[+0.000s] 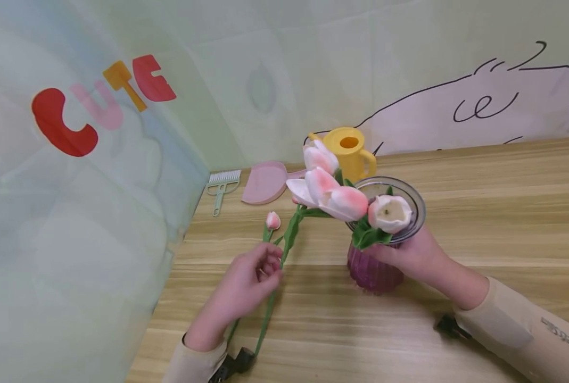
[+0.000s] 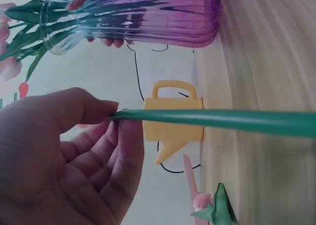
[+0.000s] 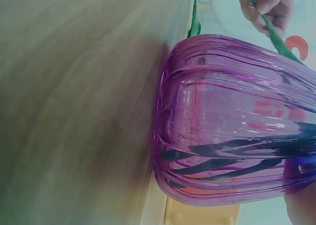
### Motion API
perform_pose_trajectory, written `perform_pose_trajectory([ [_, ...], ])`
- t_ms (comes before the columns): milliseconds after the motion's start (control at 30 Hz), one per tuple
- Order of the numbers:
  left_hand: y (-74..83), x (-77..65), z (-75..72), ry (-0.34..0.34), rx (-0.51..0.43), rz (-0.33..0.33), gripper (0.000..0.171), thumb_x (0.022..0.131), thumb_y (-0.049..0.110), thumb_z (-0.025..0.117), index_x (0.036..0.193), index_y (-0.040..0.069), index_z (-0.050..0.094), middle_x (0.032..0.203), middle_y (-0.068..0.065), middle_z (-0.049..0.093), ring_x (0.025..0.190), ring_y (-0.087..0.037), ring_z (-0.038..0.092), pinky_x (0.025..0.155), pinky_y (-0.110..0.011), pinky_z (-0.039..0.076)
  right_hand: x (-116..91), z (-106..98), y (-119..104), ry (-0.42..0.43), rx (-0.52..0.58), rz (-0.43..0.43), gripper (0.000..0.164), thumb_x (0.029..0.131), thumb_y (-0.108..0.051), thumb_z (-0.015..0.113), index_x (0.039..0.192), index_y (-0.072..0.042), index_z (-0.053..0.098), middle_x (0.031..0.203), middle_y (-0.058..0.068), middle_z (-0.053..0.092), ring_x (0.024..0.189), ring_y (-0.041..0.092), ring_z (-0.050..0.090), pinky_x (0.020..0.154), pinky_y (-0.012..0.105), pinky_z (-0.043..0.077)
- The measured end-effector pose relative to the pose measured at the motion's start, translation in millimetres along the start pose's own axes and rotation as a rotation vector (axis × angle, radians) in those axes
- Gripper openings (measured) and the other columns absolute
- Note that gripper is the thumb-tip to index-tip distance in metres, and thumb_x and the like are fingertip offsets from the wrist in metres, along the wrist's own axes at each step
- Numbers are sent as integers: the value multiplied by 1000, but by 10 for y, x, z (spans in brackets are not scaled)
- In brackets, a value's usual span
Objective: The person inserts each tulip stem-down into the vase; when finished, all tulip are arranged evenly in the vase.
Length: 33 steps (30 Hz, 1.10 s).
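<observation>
My left hand (image 1: 246, 276) pinches the green stem (image 2: 212, 119) of an artificial tulip between thumb and fingers, left of the vase. The stem rises toward a cluster of pink-white tulip heads (image 1: 322, 186), which overlap, so I cannot tell which one belongs to it. My right hand (image 1: 423, 255) grips a ribbed glass vase (image 1: 372, 268), clear at the neck and purple below, from its right side. Several tulip stems (image 3: 222, 161) stand inside the vase, and one bloom (image 1: 390, 214) faces up at its rim. Another tulip (image 1: 273, 220) lies on the table behind my left hand.
A yellow watering can (image 1: 356, 159) stands against the back wall, behind the vase. Left of it lie a pink dustpan (image 1: 265, 183) and a small green brush (image 1: 220, 189). Printed cloth walls border the wooden table (image 1: 495, 213) at the back and left.
</observation>
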<state>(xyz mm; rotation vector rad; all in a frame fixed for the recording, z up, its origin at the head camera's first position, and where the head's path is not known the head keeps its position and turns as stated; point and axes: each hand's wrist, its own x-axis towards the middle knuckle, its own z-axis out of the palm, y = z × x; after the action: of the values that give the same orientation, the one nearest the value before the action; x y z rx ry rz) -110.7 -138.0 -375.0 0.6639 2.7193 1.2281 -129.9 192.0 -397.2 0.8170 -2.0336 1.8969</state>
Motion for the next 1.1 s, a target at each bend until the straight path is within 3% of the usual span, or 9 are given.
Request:
perform_pose_trajectory([
  [167,43,-25,-30,68,-21,33,28,89,-4,72,112,7,63,88,0,68,76,-9,63,62,-24,57,-6,6,5,5,12,-1,64,72,14,80,127,-8,58,120,-3,68,113,9,64,102,18,50],
  [367,107,-37,-72,108,-38,41,27,90,-2,73,114,6,64,92,-5,68,79,-11,63,63,-24,58,-10,4,-1,9,-9,8,65,72,13,81,129,-8,58,121,-6,68,114,8,63,103,18,49],
  [700,208,-11,-109,196,-98,107,27,90,-7,73,112,3,61,92,-9,68,84,-14,65,68,-26,62,-5,-5,-9,6,-25,23,63,72,13,80,127,-7,58,121,-7,67,114,7,63,103,17,49],
  [1100,289,16,-130,244,-152,190,25,90,-8,73,108,1,59,90,-13,71,81,-13,68,66,-28,63,-10,-2,-14,4,-16,15,64,73,14,79,129,-9,59,122,-6,70,116,8,64,105,19,48],
])
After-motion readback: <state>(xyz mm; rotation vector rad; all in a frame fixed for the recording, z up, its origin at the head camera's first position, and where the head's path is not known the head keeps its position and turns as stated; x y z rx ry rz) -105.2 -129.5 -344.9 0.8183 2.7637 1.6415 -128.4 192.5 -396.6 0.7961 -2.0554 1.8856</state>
